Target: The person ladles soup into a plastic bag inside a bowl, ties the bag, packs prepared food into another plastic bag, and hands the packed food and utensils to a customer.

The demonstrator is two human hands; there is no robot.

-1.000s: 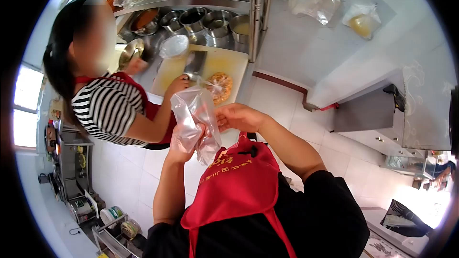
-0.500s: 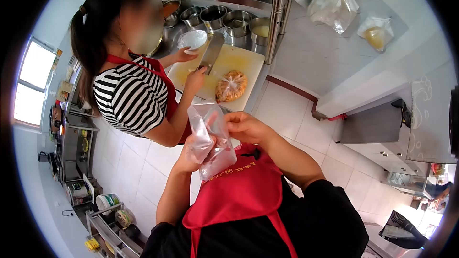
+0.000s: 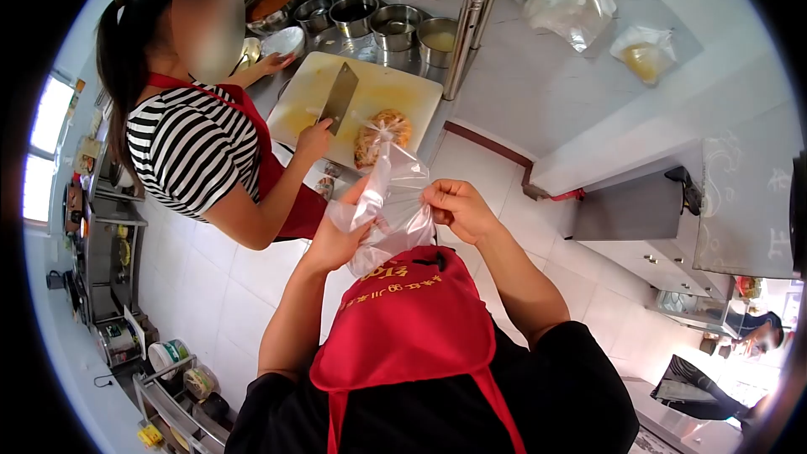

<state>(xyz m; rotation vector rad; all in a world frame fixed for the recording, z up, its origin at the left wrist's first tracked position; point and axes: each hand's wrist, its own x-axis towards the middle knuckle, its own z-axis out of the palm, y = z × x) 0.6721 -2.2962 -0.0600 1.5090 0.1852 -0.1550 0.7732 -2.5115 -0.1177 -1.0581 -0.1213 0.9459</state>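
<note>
Between my two hands, in front of the red apron on my chest, is a clear plastic bag (image 3: pixel 395 193). My left hand (image 3: pixel 338 235) is closed around its left side, with part of the fingers behind the film. The fingertips of my right hand (image 3: pixel 458 208) pinch the bag's right edge and stretch it sideways. Just beyond the bag, a knotted clear bag of orange-brown food (image 3: pixel 388 134) lies on a yellow-stained cutting board (image 3: pixel 286 109). A co-worker's hand grips a cleaver (image 3: pixel 340 99) over that board; their other hand touches a white bowl (image 3: pixel 287 42).
The co-worker in a striped shirt (image 3: pixel 189 143) stands close on my left. Several metal pots (image 3: pixel 395 27) line the counter behind the board. A metal post (image 3: pixel 471 25) rises at the counter's right end. A grey cabinet (image 3: pixel 630 206) stands to the right.
My right hand has moved right, pulling the plastic bag wider. The co-worker's far hand and the white bowl have moved left, away from the board. My view has shifted slightly.
</note>
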